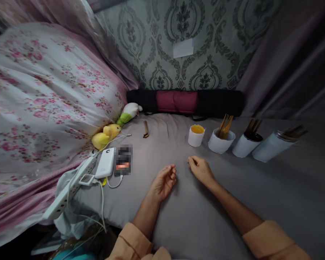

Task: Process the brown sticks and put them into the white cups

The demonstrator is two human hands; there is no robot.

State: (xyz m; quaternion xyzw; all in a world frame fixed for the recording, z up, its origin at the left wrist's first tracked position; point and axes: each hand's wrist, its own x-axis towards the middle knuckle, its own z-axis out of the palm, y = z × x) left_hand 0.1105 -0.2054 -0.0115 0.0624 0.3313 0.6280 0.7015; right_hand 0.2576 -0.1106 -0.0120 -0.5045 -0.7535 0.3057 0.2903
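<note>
My left hand rests on the grey sheet, palm turned inward with the fingers loosely curled; nothing shows in it. Just right of it, my right hand is closed in a loose fist, the back of the hand up, and I see no object in it. Beyond the right hand stands a white-wrapped cup with a yellow inside. To its right are a wider white pot holding yellow-brown sticks, a white container with a dark inside and brown sticks, and a taller white cylinder with thin sticks.
A small bundle of brown sticks lies left of centre. At left are a power bank, a blurred phone-like device, a power strip, cables and plush toys. A black and maroon roll lines the wall.
</note>
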